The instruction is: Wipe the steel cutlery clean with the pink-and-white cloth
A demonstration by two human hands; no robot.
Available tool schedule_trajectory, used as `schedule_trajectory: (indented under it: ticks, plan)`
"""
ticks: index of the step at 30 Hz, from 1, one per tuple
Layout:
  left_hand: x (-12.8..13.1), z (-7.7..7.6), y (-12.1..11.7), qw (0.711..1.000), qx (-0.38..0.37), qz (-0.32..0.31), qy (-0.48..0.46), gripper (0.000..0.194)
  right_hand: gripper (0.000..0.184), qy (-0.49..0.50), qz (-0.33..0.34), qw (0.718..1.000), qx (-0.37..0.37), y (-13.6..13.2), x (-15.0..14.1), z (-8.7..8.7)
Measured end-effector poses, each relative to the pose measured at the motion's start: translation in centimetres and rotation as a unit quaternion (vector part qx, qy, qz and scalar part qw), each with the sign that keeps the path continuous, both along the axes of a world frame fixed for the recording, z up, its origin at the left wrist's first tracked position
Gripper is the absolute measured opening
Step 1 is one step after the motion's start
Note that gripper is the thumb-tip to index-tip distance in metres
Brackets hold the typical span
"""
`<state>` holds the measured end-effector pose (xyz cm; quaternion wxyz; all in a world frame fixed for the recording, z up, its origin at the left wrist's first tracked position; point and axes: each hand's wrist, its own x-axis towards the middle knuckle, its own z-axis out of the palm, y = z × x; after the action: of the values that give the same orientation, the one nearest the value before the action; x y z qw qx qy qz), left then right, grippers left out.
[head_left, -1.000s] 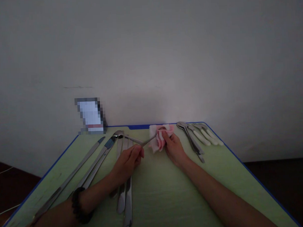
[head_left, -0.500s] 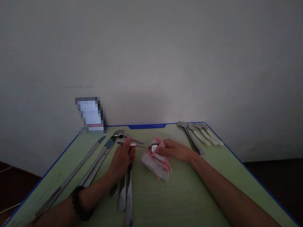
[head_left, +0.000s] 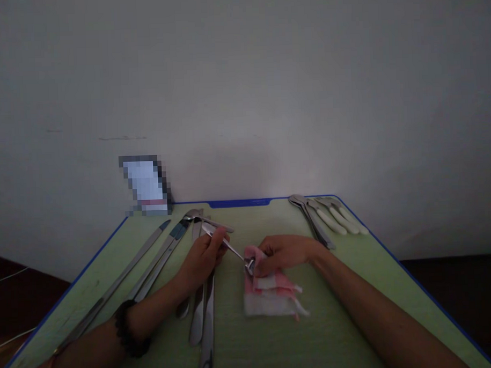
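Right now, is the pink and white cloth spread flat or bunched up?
Bunched up: the right hand pinches the cloth against the bowl of the spoon, its loose layers hanging below.

We wrap a spoon in a cloth

Our left hand (head_left: 203, 258) grips the spoon's handle (head_left: 227, 243); our right hand (head_left: 282, 252) presses the pink-and-white cloth (head_left: 269, 306) around its bowl (head_left: 250, 267).

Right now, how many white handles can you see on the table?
3. They lie side by side near the far right corner of the table: left handle, middle handle and right handle. Others may be hidden from view.
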<state>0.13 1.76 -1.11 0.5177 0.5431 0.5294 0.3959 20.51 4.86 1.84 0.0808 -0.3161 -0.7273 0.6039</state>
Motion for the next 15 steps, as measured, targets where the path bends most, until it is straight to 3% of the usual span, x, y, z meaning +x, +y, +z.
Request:
schedule_trajectory:
  ticks: [3, 9, 15]
  plan:
    - [-0.28, -0.2, 0.07, 1.0, 0.003, -0.008, 0.029, 0.046, 0.018, -0.017, 0.016, 1.0, -0.017, -0.03, -0.09, 0.05]
    - [-0.53, 0.22, -0.09, 0.997, 0.018, -0.026, 0.064, 0.048, 0.021, -0.011, -0.032, 0.996, -0.082, 0.07, 0.15, -0.23]
    - [-0.98, -0.71, 0.11, 0.997, -0.026, -0.06, -0.05, 0.039, 0.029, 0.01, -0.037, 0.99, -0.138, 0.59, 0.81, -0.92]
